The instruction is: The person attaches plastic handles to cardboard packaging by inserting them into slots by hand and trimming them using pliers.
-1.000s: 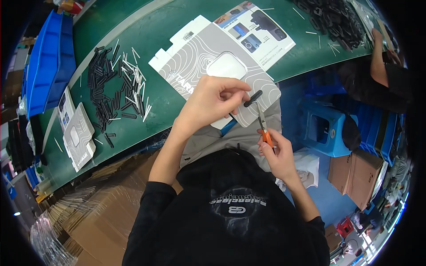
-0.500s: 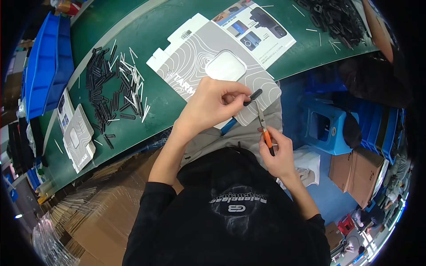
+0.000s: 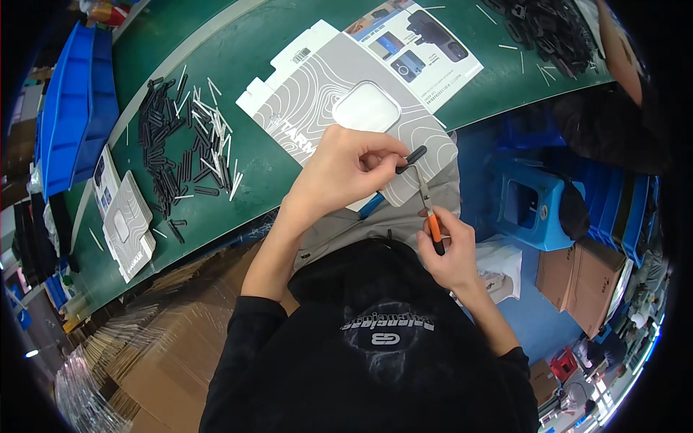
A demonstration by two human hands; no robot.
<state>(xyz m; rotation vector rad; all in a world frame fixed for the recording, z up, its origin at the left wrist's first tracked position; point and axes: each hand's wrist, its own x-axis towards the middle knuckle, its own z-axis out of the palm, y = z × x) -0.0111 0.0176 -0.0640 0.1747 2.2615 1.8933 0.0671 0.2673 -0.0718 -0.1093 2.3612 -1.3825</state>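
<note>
Pinched between the thumb and fingers of my left hand (image 3: 350, 167) is a small black plastic strip (image 3: 415, 156), tilted up to the right. My right hand (image 3: 452, 252) grips a slim tool with an orange-and-black handle (image 3: 435, 232) and a narrow metal front. The tip of that tool reaches up to the strip's lower side; whether it touches is too small to tell. Beneath my left hand lies a flat grey printed carton (image 3: 303, 97) with a rounded window, overhanging the table edge above my lap. Something blue (image 3: 372, 206) shows partly below my left hand.
Black strips (image 3: 162, 137) and thin white sticks (image 3: 216, 144) lie piled on the green table (image 3: 253, 184). A second carton (image 3: 130, 224) sits at the left edge, near a blue bin (image 3: 79, 108). Black parts (image 3: 548, 36) are heaped upper right, beside another person's arm (image 3: 621, 58). A blue stool (image 3: 538, 209) stands right.
My right hand and the tool have shifted very slightly. My left hand holds the black strip in the same spot.
</note>
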